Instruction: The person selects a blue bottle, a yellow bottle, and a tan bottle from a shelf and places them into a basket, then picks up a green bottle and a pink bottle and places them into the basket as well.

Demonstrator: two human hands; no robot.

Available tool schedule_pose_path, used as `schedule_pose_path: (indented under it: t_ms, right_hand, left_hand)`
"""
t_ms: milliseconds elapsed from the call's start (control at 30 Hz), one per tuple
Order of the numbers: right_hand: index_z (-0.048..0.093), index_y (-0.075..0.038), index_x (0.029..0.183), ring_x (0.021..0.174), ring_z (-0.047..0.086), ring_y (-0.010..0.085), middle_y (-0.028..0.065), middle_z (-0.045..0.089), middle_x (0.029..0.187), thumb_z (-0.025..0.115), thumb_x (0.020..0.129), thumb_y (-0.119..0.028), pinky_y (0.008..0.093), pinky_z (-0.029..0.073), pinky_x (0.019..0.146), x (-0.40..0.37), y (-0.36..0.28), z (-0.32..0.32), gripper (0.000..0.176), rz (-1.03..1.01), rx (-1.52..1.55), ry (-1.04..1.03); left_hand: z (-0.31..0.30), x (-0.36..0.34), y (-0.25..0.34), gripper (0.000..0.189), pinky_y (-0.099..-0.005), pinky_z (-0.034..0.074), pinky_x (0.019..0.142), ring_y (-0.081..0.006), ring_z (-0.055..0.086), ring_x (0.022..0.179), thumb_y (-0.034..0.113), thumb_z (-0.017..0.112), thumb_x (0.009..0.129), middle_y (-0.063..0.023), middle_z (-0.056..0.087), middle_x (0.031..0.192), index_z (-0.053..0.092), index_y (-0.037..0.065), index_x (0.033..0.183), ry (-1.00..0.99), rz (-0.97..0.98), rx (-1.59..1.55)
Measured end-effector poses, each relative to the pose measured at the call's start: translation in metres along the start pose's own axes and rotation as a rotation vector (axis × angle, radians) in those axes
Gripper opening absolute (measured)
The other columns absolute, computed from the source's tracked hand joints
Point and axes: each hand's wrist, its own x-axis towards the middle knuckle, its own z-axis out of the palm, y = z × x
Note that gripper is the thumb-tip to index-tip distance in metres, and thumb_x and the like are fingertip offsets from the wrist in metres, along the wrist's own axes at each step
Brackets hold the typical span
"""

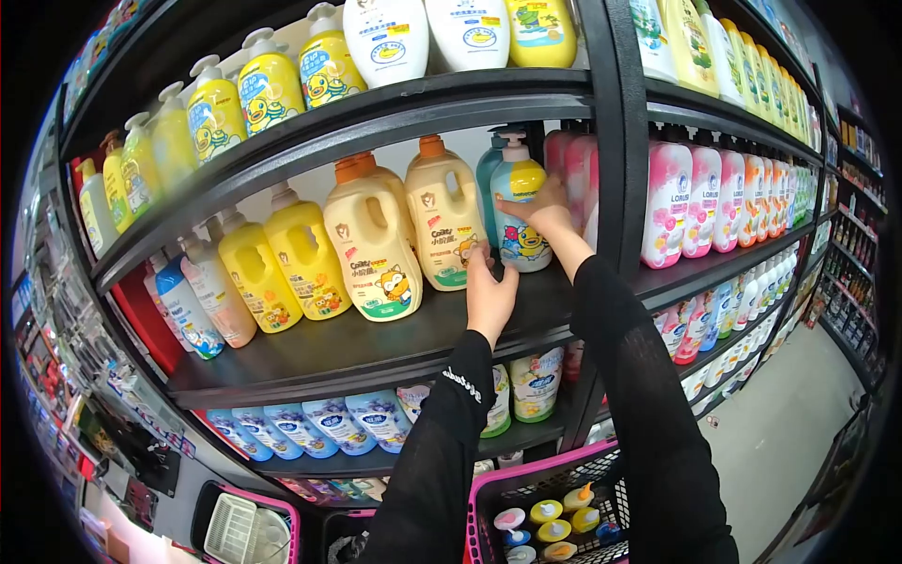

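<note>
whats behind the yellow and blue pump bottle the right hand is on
Behind the pump bottle in the right hand stands a teal pump bottle; its left side and pump show. Its label and anything further back on the shelf are covered.

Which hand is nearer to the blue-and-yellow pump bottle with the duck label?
Right. The right hand is closed across the front of the pump bottle. The left hand sits lower and to the bottle's left, fingertips at the lower edge of the cream jug.

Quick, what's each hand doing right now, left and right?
Left hand: open, fingers touching the cream jug at its base.
Right hand: closed around the duck pump bottle.
</note>
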Motion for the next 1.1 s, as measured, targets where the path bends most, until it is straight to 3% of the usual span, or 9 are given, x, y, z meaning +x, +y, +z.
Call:
schedule_pose_path:
  t_ms: [100, 233, 333, 400, 533, 567, 800, 933, 1100]
  right_hand:
    - [0.030, 0.007, 0.117, 0.106, 0.046, 0.0334, 0.0240, 0.046, 0.112, 0.079, 0.044, -0.040, 0.0339, 0.039, 0.088, 0.006, 0.013, 0.018, 0.100, -0.212, 0.001, 0.313]
    - [0.024, 0.006, 0.122, 0.117, 0.034, 0.0341, 0.0250, 0.036, 0.121, 0.077, 0.048, -0.041, 0.0351, 0.032, 0.095, 0.002, 0.012, 0.014, 0.103, -0.179, 0.176, 0.155]
    - [0.027, 0.006, 0.119, 0.113, 0.039, 0.0337, 0.0248, 0.040, 0.117, 0.076, 0.049, -0.041, 0.0355, 0.034, 0.093, 0.001, 0.011, 0.014, 0.097, -0.186, 0.232, 0.103]
    - [0.029, 0.005, 0.117, 0.102, 0.050, 0.0303, 0.0220, 0.047, 0.110, 0.077, 0.050, -0.037, 0.0336, 0.041, 0.085, -0.002, 0.008, 0.015, 0.092, -0.214, 0.130, 0.222]
    - [0.028, 0.005, 0.118, 0.102, 0.050, 0.0298, 0.0223, 0.047, 0.110, 0.076, 0.051, -0.037, 0.0334, 0.041, 0.084, -0.017, 0.001, 0.005, 0.092, -0.147, 0.106, 0.186]
    - [0.029, 0.005, 0.117, 0.100, 0.051, 0.0300, 0.0223, 0.048, 0.108, 0.076, 0.052, -0.038, 0.0334, 0.042, 0.082, -0.021, 0.000, 0.002, 0.091, -0.179, 0.100, 0.186]
    - [0.035, 0.008, 0.108, 0.085, 0.058, 0.0342, 0.0242, 0.053, 0.096, 0.076, 0.051, -0.039, 0.0364, 0.047, 0.072, -0.050, -0.004, -0.022, 0.085, -0.335, 0.231, 0.092]
    - [0.038, 0.010, 0.107, 0.086, 0.058, 0.0268, 0.0201, 0.057, 0.093, 0.078, 0.052, -0.033, 0.0327, 0.047, 0.072, -0.077, -0.014, -0.043, 0.080, -0.300, 0.221, 0.066]
    - [0.038, 0.006, 0.112, 0.089, 0.056, 0.0225, 0.0172, 0.054, 0.098, 0.078, 0.053, -0.031, 0.0311, 0.046, 0.075, -0.093, -0.010, -0.047, 0.080, -0.346, 0.314, 0.047]
  left_hand:
    - [0.001, -0.004, 0.003, 0.056, -0.0351, 0.038, 0.088, -0.0316, 0.048, 0.102, 0.010, 0.057, 0.073, -0.0257, 0.042, 0.116, 0.032, -0.009, 0.120, -0.013, 0.035, 0.066]
    - [0.001, -0.005, 0.006, 0.059, -0.0359, 0.036, 0.090, -0.0341, 0.043, 0.106, 0.011, 0.058, 0.071, -0.0265, 0.041, 0.116, 0.031, -0.009, 0.120, -0.002, 0.023, 0.070]
    - [0.003, -0.004, 0.000, 0.065, -0.0359, 0.039, 0.087, -0.0330, 0.046, 0.106, 0.012, 0.062, 0.070, -0.0265, 0.039, 0.118, 0.028, -0.009, 0.122, 0.008, 0.127, 0.197]
    - [0.003, -0.004, -0.001, 0.067, -0.0359, 0.039, 0.088, -0.0333, 0.046, 0.106, 0.014, 0.063, 0.069, -0.0269, 0.039, 0.118, 0.028, -0.009, 0.122, -0.004, 0.120, 0.202]
    - [0.003, -0.005, 0.006, 0.074, -0.0357, 0.037, 0.089, -0.0333, 0.045, 0.107, 0.019, 0.067, 0.067, -0.0281, 0.039, 0.118, 0.027, -0.011, 0.121, -0.022, 0.112, 0.235]
    - [0.003, -0.006, 0.008, 0.077, -0.0355, 0.036, 0.090, -0.0324, 0.044, 0.108, 0.022, 0.069, 0.066, -0.0288, 0.040, 0.117, 0.027, -0.013, 0.121, 0.005, 0.177, 0.265]
    - [-0.003, -0.003, 0.024, 0.088, -0.0325, 0.039, 0.086, -0.0283, 0.047, 0.106, 0.025, 0.076, 0.060, -0.0262, 0.043, 0.113, 0.024, -0.012, 0.121, -0.065, 0.082, 0.132]
    - [-0.007, -0.007, 0.038, 0.097, -0.0321, 0.039, 0.087, -0.0264, 0.046, 0.107, 0.028, 0.079, 0.056, -0.0238, 0.042, 0.115, 0.020, -0.010, 0.123, -0.069, 0.008, 0.035]
    - [-0.009, -0.012, 0.051, 0.097, -0.0342, 0.037, 0.089, -0.0260, 0.043, 0.110, 0.024, 0.080, 0.052, -0.0183, 0.039, 0.121, 0.022, -0.003, 0.125, -0.037, 0.130, 0.011]
